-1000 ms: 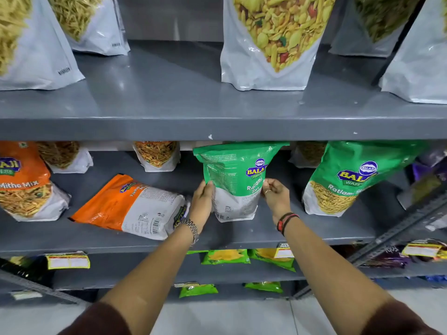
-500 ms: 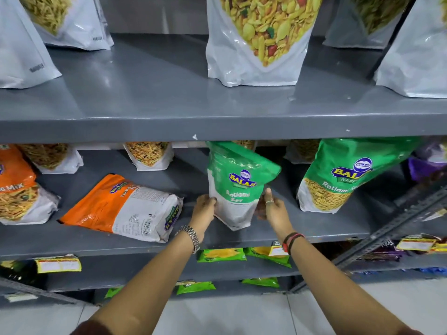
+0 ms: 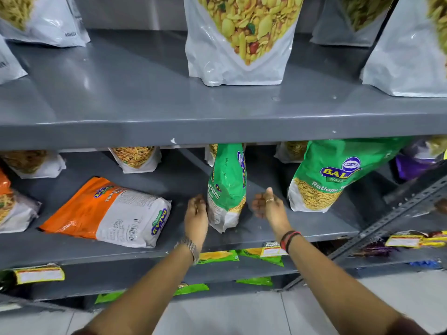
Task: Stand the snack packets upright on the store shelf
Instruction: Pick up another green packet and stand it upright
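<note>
A green snack packet [image 3: 227,187] stands on the middle grey shelf [image 3: 302,228], turned edge-on towards me. My left hand [image 3: 196,213] rests against its lower left side, fingers curled. My right hand [image 3: 268,205] is off the packet to its right, fingers apart and empty. An orange and white packet [image 3: 106,211] lies flat on the same shelf to the left. Another green packet [image 3: 338,175] stands upright to the right.
The upper shelf edge [image 3: 217,134] hangs just above the green packets; large white pouches [image 3: 239,39] stand on it. Small white pouches [image 3: 135,158] line the back of the middle shelf. A slotted metal rail [image 3: 399,213] slants at right. Lower shelves hold green sachets [image 3: 217,257].
The green packet has turned from face-on to edge-on and now rests on the shelf. My right hand has let go and drawn away to the right; my left hand has slid lower.
</note>
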Demonstrator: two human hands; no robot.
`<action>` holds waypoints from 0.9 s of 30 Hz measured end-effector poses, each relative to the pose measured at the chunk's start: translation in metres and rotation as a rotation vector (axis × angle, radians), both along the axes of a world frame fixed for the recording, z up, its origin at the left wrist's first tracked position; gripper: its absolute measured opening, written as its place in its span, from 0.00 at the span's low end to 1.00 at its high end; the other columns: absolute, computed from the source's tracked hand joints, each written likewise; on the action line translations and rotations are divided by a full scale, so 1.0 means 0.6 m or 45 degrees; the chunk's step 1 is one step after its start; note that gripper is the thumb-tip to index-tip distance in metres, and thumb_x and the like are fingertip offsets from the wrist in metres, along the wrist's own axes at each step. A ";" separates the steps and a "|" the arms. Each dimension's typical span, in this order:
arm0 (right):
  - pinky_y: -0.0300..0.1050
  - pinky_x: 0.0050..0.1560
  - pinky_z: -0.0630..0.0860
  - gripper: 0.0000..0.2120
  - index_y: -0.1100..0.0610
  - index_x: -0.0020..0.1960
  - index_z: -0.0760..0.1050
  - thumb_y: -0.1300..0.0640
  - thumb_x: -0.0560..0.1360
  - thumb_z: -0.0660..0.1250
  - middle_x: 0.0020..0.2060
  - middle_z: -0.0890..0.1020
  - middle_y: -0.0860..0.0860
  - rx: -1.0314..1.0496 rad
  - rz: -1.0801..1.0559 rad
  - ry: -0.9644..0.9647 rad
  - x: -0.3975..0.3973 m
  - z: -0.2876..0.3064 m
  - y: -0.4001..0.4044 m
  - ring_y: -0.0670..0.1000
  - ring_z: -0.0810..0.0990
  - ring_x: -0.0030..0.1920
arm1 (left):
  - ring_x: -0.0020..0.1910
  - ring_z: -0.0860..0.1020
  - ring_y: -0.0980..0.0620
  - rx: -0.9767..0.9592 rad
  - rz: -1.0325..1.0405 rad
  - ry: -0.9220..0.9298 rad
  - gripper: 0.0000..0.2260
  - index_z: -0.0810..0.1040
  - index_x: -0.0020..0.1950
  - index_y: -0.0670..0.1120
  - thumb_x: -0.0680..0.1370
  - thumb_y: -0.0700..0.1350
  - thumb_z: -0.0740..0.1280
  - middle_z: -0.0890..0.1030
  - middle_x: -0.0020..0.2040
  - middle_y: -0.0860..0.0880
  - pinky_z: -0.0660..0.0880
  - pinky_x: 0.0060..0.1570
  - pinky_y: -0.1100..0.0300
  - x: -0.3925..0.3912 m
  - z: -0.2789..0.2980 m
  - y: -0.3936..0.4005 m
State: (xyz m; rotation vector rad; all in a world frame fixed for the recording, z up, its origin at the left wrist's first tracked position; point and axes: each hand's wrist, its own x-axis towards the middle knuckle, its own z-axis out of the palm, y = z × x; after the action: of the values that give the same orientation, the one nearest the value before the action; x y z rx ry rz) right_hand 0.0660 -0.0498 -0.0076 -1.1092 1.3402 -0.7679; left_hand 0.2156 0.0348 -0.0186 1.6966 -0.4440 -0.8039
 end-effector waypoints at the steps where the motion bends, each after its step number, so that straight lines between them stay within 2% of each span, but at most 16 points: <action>1: 0.47 0.42 0.76 0.27 0.64 0.53 0.77 0.45 0.80 0.48 0.41 0.82 0.58 0.010 -0.018 -0.017 0.003 0.003 -0.016 0.55 0.80 0.41 | 0.63 0.73 0.44 -0.013 0.010 -0.010 0.15 0.70 0.65 0.37 0.79 0.39 0.57 0.75 0.65 0.39 0.66 0.62 0.57 -0.014 -0.005 0.017; 4: 0.53 0.60 0.72 0.30 0.62 0.62 0.73 0.42 0.79 0.44 0.61 0.78 0.61 0.061 0.050 -0.066 0.020 0.028 -0.050 0.60 0.76 0.61 | 0.59 0.71 0.53 -0.036 0.003 0.022 0.16 0.68 0.67 0.39 0.80 0.40 0.56 0.73 0.67 0.42 0.64 0.58 0.65 -0.059 -0.009 0.055; 7: 0.53 0.68 0.65 0.36 0.58 0.68 0.68 0.37 0.77 0.38 0.68 0.73 0.56 0.127 0.173 -0.158 0.042 0.058 -0.065 0.56 0.70 0.69 | 0.63 0.70 0.53 -0.126 -0.082 0.024 0.17 0.65 0.70 0.44 0.80 0.42 0.55 0.71 0.69 0.46 0.63 0.60 0.66 -0.105 0.008 0.068; 9: 0.53 0.73 0.61 0.40 0.56 0.71 0.64 0.33 0.73 0.35 0.70 0.71 0.54 0.212 0.267 -0.200 0.053 0.058 -0.066 0.55 0.69 0.69 | 0.70 0.65 0.52 -0.146 -0.150 0.067 0.21 0.58 0.74 0.47 0.81 0.46 0.54 0.65 0.73 0.49 0.60 0.68 0.62 -0.125 0.020 0.062; 11: 0.56 0.74 0.60 0.42 0.55 0.72 0.64 0.31 0.71 0.34 0.65 0.75 0.54 0.230 0.356 -0.181 0.057 0.053 -0.056 0.53 0.73 0.64 | 0.77 0.54 0.50 -0.051 -0.179 0.149 0.27 0.48 0.76 0.46 0.80 0.52 0.52 0.53 0.78 0.48 0.51 0.75 0.56 -0.131 0.030 0.044; 13: 0.53 0.70 0.65 0.39 0.56 0.71 0.66 0.34 0.74 0.34 0.62 0.76 0.53 0.189 0.361 -0.176 0.055 0.053 -0.039 0.53 0.73 0.64 | 0.78 0.46 0.49 0.050 -0.145 0.192 0.30 0.41 0.76 0.44 0.80 0.55 0.50 0.44 0.79 0.47 0.47 0.76 0.54 -0.122 0.032 0.025; 14: 0.51 0.66 0.68 0.36 0.57 0.69 0.67 0.37 0.76 0.35 0.63 0.75 0.54 0.151 0.325 -0.181 0.053 0.054 -0.033 0.53 0.72 0.66 | 0.78 0.46 0.49 0.065 -0.124 0.189 0.31 0.41 0.76 0.43 0.80 0.56 0.49 0.44 0.79 0.46 0.48 0.76 0.54 -0.112 0.029 0.017; 15: 0.50 0.63 0.69 0.34 0.58 0.68 0.68 0.39 0.78 0.37 0.65 0.75 0.55 0.117 0.282 -0.183 0.047 0.053 -0.028 0.54 0.71 0.67 | 0.78 0.47 0.49 0.064 -0.115 0.174 0.31 0.42 0.76 0.44 0.80 0.57 0.48 0.45 0.79 0.46 0.49 0.76 0.54 -0.102 0.026 0.010; 17: 0.50 0.62 0.68 0.31 0.58 0.67 0.69 0.42 0.79 0.39 0.67 0.73 0.57 0.074 0.223 -0.178 0.030 0.053 -0.016 0.56 0.71 0.67 | 0.76 0.57 0.49 0.010 -0.105 0.149 0.31 0.49 0.77 0.46 0.78 0.60 0.48 0.55 0.78 0.47 0.56 0.73 0.56 -0.078 0.020 -0.002; 19: 0.49 0.62 0.68 0.30 0.56 0.69 0.67 0.42 0.79 0.39 0.68 0.72 0.56 0.062 0.231 -0.169 0.012 0.051 0.001 0.55 0.71 0.67 | 0.71 0.66 0.50 -0.068 -0.080 0.170 0.26 0.60 0.74 0.46 0.79 0.58 0.48 0.67 0.71 0.51 0.61 0.67 0.61 -0.056 0.028 -0.016; 20: 0.48 0.61 0.68 0.30 0.54 0.69 0.66 0.41 0.78 0.39 0.68 0.72 0.56 0.072 0.260 -0.173 0.003 0.048 0.008 0.55 0.72 0.65 | 0.70 0.67 0.50 -0.079 -0.065 0.196 0.24 0.63 0.72 0.46 0.80 0.55 0.47 0.69 0.67 0.53 0.62 0.63 0.63 -0.047 0.034 -0.024; 21: 0.48 0.59 0.68 0.30 0.54 0.70 0.65 0.41 0.78 0.39 0.68 0.72 0.55 0.089 0.286 -0.177 -0.004 0.045 0.015 0.55 0.72 0.64 | 0.70 0.67 0.49 -0.060 -0.047 0.227 0.23 0.64 0.71 0.44 0.81 0.54 0.46 0.71 0.65 0.51 0.62 0.61 0.64 -0.037 0.039 -0.033; 22: 0.48 0.59 0.68 0.30 0.54 0.71 0.64 0.41 0.78 0.39 0.68 0.71 0.55 0.105 0.310 -0.190 -0.010 0.043 0.021 0.55 0.73 0.63 | 0.70 0.68 0.48 -0.039 -0.040 0.244 0.24 0.65 0.71 0.42 0.81 0.53 0.46 0.72 0.67 0.48 0.63 0.60 0.63 -0.030 0.040 -0.043; 25: 0.51 0.66 0.67 0.29 0.54 0.73 0.60 0.41 0.78 0.40 0.70 0.69 0.54 0.146 0.349 -0.224 -0.014 0.040 0.029 0.57 0.72 0.67 | 0.68 0.70 0.41 0.001 -0.032 0.261 0.28 0.65 0.70 0.35 0.80 0.55 0.46 0.70 0.69 0.34 0.66 0.63 0.58 -0.017 0.029 -0.057; 27: 0.52 0.69 0.65 0.29 0.54 0.73 0.60 0.41 0.78 0.42 0.70 0.69 0.54 0.152 0.349 -0.202 -0.016 0.036 0.030 0.57 0.71 0.68 | 0.68 0.70 0.41 0.014 -0.014 0.241 0.28 0.66 0.69 0.36 0.81 0.55 0.46 0.71 0.69 0.35 0.66 0.65 0.55 -0.020 0.022 -0.054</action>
State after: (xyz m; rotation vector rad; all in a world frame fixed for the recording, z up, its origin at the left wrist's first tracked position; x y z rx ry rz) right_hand 0.0564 -0.0317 0.0142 -1.0859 1.0602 -0.5550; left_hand 0.2036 0.0023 -0.0053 1.6115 -0.3194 -0.9665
